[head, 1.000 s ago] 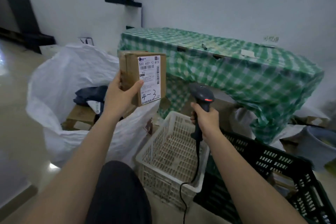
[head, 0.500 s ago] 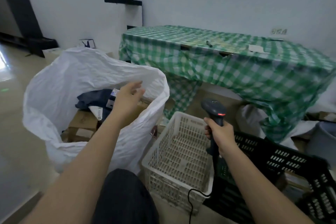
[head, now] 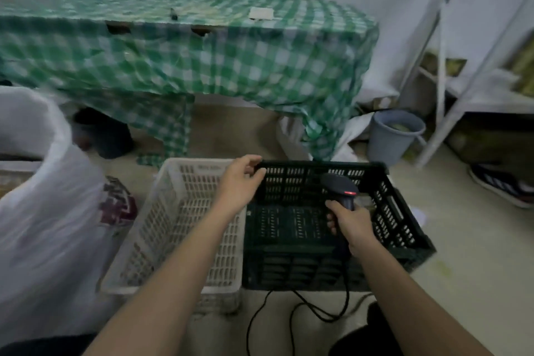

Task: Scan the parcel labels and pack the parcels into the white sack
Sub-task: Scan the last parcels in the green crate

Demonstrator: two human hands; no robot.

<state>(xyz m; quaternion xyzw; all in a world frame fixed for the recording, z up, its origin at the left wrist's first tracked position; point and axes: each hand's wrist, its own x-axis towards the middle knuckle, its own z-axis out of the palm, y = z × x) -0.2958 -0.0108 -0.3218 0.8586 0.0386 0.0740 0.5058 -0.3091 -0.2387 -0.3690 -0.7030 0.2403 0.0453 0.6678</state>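
Note:
The white sack (head: 43,211) stands at the left edge, its contents hidden from here. My left hand (head: 239,182) is empty, fingers loosely curled, at the far left corner of the black crate (head: 318,166). My right hand (head: 351,224) grips a dark barcode scanner (head: 342,189) with a red light, held over the black crate. The crate's inside is dark and blurred, and I make out no parcel in it. An empty white basket (head: 185,211) sits between the sack and the crate.
A table under a green checked cloth (head: 202,46) stands behind the crates. A grey bucket (head: 396,136), a white metal rack (head: 442,66) and a shoe (head: 502,185) are at the right. The scanner cable (head: 289,312) loops on the floor.
The brown parcel left my left hand and went into the sack. My view swung right, and my left hand moved from the sack to the black crate's rim. The scanner dropped lower.

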